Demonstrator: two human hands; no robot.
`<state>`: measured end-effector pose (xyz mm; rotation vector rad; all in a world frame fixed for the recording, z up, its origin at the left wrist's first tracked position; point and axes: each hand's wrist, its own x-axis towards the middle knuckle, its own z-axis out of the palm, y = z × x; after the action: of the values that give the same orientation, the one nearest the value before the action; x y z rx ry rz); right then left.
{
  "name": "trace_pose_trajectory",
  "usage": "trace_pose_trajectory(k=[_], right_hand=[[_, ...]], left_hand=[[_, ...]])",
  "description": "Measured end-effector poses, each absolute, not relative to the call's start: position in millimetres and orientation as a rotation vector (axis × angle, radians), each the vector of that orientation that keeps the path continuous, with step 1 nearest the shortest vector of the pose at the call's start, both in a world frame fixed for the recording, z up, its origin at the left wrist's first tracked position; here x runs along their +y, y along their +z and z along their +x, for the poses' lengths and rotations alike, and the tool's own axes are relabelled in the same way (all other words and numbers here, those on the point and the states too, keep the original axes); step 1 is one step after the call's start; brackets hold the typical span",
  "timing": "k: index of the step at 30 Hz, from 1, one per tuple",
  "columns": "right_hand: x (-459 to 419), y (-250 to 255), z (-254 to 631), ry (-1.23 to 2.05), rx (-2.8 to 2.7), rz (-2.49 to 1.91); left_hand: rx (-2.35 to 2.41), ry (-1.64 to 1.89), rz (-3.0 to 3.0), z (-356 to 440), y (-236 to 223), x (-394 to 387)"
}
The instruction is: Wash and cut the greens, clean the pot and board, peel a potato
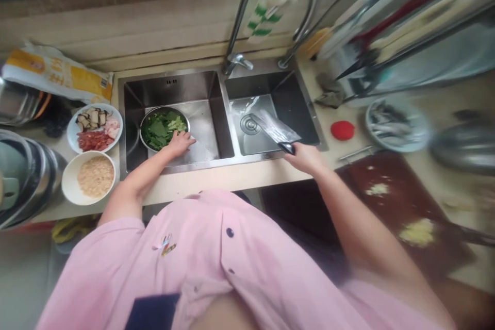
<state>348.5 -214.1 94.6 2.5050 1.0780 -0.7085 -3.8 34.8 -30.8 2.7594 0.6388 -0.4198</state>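
Note:
Over the right-hand rim of a round metal bowl (144,137) is my left hand (181,143), palm down with its fingers apart. The bowl stands in the left sink basin and is filled with leafy greens (158,130); paler chopped pieces lie by my fingertips. Whether my fingers touch the rim or only the greens, I cannot tell. In my right hand (307,159) is the black handle of a cleaver (275,128). Its broad, shiny blade points up and left above the right sink basin (288,93), near the drain, somewhat blurred.
Left of the sink are a plate (69,136) of sliced mushrooms and meat, a white bowl (66,185) of pale food, and a yellow-white bag (62,75). On the right lie a red round object (342,130), a plate of fish (419,136), and a cutting board (402,191) with minced bits. A faucet (234,46) rises behind.

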Motion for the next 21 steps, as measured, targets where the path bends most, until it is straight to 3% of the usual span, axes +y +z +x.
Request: trace_pose_trajectory(k=[5, 9, 14, 18, 21], right_hand=[[-142, 46, 385, -0.706, 1.076, 2.486], [-120, 9, 403, -0.725, 1.237, 2.467], [-117, -25, 421, -0.786, 1.411, 2.400], [-121, -40, 429, -0.852, 1.531, 2.342], [-125, -48, 433, -0.929, 1.606, 2.277]], left_hand=[[0.718, 0.229, 2.555, 43, 22, -1], [0.601, 0.427, 2.442, 107, 43, -45], [0.577, 0.049, 2.533, 206, 23, -75], [0.990, -0.404, 2.451, 256, -12, -76], [1.134, -0.556, 2.283, 266, -33, -76]])
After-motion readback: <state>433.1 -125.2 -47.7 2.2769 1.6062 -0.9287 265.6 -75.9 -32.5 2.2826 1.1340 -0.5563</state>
